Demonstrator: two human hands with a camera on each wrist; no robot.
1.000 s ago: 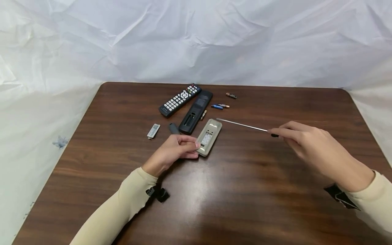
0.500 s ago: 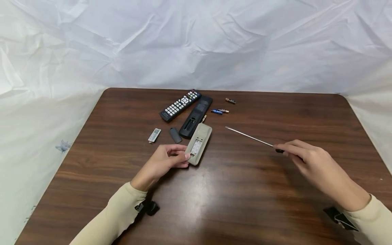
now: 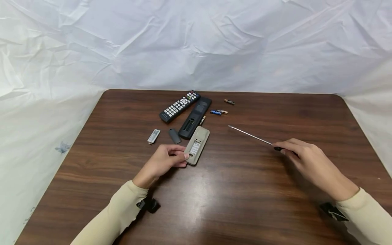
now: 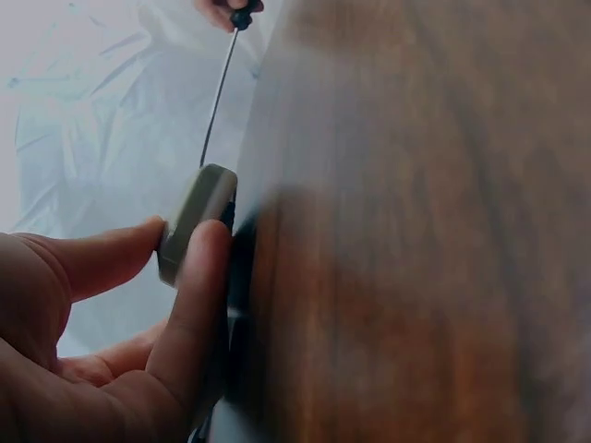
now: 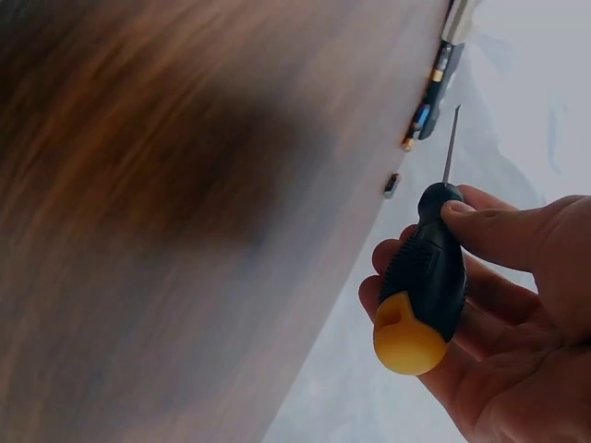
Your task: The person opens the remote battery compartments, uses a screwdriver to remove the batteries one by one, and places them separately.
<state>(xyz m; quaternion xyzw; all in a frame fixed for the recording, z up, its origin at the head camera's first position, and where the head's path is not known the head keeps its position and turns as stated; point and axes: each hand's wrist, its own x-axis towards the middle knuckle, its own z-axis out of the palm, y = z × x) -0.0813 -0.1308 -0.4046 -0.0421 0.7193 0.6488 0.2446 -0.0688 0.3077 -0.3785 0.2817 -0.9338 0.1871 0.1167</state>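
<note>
My left hand (image 3: 163, 163) pinches the near left end of a beige remote control (image 3: 202, 137), whose back faces up and shows batteries (image 3: 194, 148) in an uncovered compartment. In the left wrist view thumb and fingers grip the remote (image 4: 196, 217) from both sides. My right hand (image 3: 309, 161) holds a screwdriver (image 3: 249, 134) by its black handle, which ends in yellow (image 5: 411, 346) in the right wrist view. Its shaft points left and away, the tip apart from the remote. Behind the beige remote lies a black remote (image 3: 196, 115), back up, its battery slot uncovered.
Another black remote (image 3: 179, 106) with white buttons lies face up at the back. A grey battery cover (image 3: 175, 136) and a small labelled white piece (image 3: 153, 136) lie left of the remotes. Loose batteries (image 3: 215, 112) lie to the right, with another battery (image 3: 229, 101) farther back.
My left hand has drawn the beige remote left and nearer, uncovering the grey battery cover to view. The screwdriver has moved nearer and right, its tip now apart from the remote.
</note>
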